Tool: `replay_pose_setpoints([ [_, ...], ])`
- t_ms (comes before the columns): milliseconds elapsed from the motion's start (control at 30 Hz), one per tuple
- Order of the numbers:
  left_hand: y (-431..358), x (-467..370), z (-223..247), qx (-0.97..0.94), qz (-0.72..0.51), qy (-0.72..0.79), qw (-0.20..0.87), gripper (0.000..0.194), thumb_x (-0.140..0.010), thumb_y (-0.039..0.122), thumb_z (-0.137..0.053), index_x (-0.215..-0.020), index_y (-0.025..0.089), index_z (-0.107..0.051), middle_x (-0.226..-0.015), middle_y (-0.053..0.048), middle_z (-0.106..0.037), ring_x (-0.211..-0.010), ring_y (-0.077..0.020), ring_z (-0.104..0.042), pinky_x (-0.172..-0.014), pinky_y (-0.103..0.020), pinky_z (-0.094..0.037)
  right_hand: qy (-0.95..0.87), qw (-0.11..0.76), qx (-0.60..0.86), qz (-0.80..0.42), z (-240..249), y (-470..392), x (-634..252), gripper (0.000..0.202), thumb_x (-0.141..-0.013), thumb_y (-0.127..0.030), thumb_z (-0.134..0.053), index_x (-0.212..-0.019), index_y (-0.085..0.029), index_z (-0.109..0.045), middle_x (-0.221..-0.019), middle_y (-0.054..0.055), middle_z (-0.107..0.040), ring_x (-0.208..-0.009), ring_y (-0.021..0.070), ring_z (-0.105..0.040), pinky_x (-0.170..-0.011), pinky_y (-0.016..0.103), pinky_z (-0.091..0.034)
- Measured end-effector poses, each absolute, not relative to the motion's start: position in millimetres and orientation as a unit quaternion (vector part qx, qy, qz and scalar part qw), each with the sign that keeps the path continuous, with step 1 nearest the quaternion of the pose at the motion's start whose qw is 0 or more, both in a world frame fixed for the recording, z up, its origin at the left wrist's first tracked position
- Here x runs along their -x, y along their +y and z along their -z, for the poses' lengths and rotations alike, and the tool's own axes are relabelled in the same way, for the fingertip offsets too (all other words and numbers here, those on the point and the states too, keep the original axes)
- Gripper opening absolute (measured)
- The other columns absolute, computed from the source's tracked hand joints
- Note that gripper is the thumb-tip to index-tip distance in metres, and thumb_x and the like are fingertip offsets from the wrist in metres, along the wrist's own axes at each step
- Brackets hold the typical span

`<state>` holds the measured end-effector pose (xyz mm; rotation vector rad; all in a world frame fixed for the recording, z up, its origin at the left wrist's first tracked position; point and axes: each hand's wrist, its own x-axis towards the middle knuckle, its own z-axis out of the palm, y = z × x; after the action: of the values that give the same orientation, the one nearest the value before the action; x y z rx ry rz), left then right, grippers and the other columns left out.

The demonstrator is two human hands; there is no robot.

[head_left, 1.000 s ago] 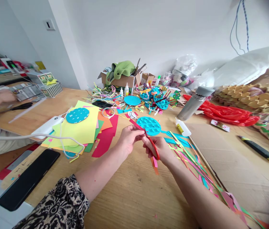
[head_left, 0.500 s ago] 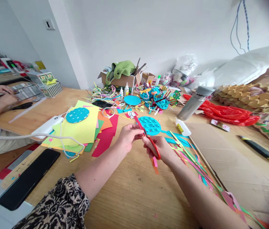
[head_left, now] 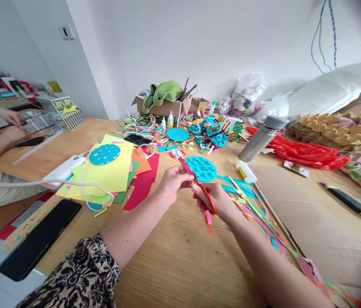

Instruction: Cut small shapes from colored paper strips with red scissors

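Observation:
My left hand [head_left: 173,183] pinches a narrow red paper strip [head_left: 185,165], whose far end points up and left. Closed around the handles of red scissors [head_left: 210,204], my right hand [head_left: 210,197] is just right of my left. The scissor blades meet the strip at my left fingertips. Pink and orange paper pieces [head_left: 208,219] hang below my right hand. Just beyond the hands lies a blue textured disc [head_left: 201,169]. Blue strips [head_left: 238,189] rest to its right.
Coloured sheets [head_left: 103,171], a white cable and a black phone [head_left: 39,239] are on the left. A steel bottle [head_left: 259,141], glue bottle [head_left: 246,171], cardboard [head_left: 311,222] and cutter [head_left: 350,201] are right. A co-worker's hands [head_left: 10,126] are far left.
The view has shifted very slightly. Both my hands keep their hold on the strip and scissors, and the co-worker's hands at the far left have moved a little.

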<state>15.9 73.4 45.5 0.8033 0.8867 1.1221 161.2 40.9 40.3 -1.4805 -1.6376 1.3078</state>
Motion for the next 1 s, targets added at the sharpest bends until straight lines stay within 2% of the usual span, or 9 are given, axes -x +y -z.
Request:
replay_pose_setpoints([
  [1000, 76.2, -12.4, -47.4, -0.367, -0.47, 0.419, 0.685, 0.026, -0.061, 0.003, -0.065, -0.084, 0.012, -0.056, -0.067, -0.002, -0.064, -0.056, -0.011, -0.059, -0.059, -0.025, -0.048, -0.622, 0.275, 0.55, -0.485, -44.9, 40.1, -160.1, 0.048, -0.073, -0.062, -0.06, -0.059, -0.017, -0.053, -0.042, -0.001, -0.055, -0.032, 0.0103, -0.051, -0.033, 0.018, -0.036],
])
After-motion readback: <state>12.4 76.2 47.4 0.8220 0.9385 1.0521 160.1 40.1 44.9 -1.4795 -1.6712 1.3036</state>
